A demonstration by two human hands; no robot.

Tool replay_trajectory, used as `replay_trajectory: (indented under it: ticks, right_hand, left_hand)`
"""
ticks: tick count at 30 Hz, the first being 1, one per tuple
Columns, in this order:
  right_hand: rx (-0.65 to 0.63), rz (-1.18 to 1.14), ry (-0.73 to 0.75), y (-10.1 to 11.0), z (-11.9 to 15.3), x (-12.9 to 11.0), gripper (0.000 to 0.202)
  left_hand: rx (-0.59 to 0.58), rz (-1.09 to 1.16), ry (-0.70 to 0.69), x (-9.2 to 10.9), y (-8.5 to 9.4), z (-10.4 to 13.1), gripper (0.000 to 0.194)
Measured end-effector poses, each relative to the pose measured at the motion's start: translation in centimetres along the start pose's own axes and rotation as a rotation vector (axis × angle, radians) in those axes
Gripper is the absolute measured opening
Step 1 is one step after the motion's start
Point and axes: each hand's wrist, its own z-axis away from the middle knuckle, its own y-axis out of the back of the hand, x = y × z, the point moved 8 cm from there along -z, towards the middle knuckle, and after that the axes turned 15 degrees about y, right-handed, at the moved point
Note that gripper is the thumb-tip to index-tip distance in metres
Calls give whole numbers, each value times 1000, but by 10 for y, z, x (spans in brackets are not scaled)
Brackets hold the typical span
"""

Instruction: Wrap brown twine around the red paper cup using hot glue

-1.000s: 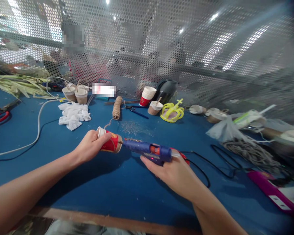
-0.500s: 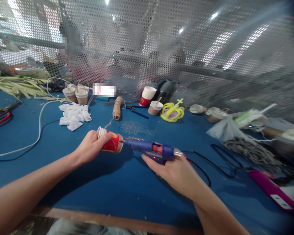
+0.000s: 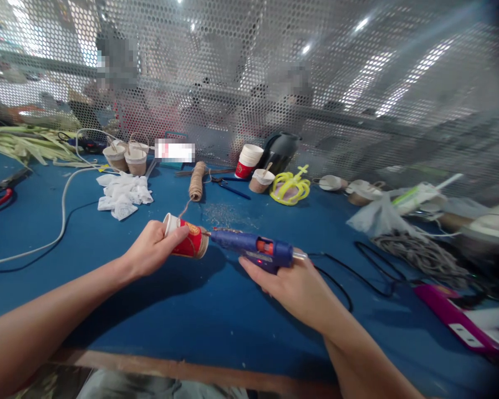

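The brown table edge runs nearest the person, and a broad stretch of blue table lies between it and the 2 hands. To the right hand's right, a black cord and a purple power strip border its room. The left hand is closed around a cup, thumb along its side; the right hand is wrapped round the grip of a glue gun. The cup is held sideways between the 2 hands, mouth to the left: red, gold emblem, white rim, brown twine at its base end. The gun's nozzle is at that end; whether it touches cannot be told. Beyond the left hand lie white cloths and a roll, its strand reaching the cup. Beyond the right hand sits a yellow crown; a mesh wall bounds the far side.
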Motion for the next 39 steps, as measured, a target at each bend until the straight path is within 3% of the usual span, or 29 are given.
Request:
replay_trajectory:
  ticks: [12,17,25,34,39]
  right_hand:
    - [25,-40,6,1,0,-5,16]
    - [62,-142,-81,-3,5,1,11]
    - [50,-193,-24,-5,5,-4,11]
    - [72,-126,-18,-2,1,-6,14]
    - [-28,127,145,1,1,-11,19]
  left_hand:
    - [-20,159,123,-6,0,-5,39]
    - [-26,284,192,-13,0,-8,38]
    - [-25,326,203,-18,0,-11,39]
    - [12,267,182,-9,3,-8,39]
    - [18,176,92,3,3,0,39]
